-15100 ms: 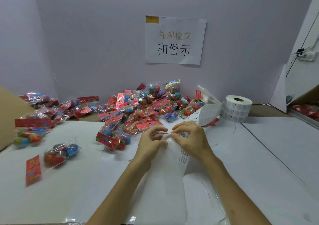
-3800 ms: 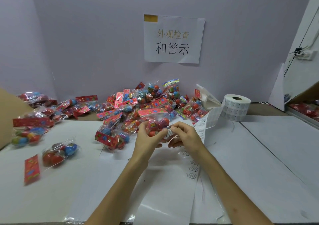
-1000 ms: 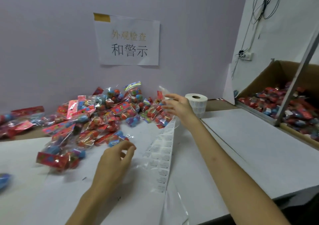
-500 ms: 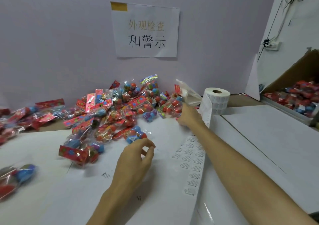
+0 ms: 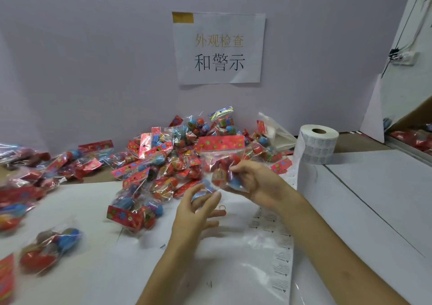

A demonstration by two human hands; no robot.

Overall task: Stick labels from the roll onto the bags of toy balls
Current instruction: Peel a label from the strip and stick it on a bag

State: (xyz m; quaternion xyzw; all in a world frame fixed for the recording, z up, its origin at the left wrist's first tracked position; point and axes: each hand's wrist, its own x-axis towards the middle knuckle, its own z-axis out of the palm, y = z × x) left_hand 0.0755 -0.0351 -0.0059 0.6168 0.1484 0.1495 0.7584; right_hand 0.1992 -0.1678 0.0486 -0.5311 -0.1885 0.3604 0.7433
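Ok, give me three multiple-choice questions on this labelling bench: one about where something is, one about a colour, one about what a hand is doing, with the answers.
1. Where does the label roll stand relative to the pile of bags?
A. left of it
B. right of it
C. on top of it

2. What colour is the header card of the held bag?
A. red
B. green
C. black

3. What is the right hand doing?
A. lying flat and empty
B. gripping a bag of balls
C. lifting the roll

Answers: 1 B, the roll stands past the pile's right edge. 2 A, the card is red with coloured dots. 3 B, its fingers curl round the bag.
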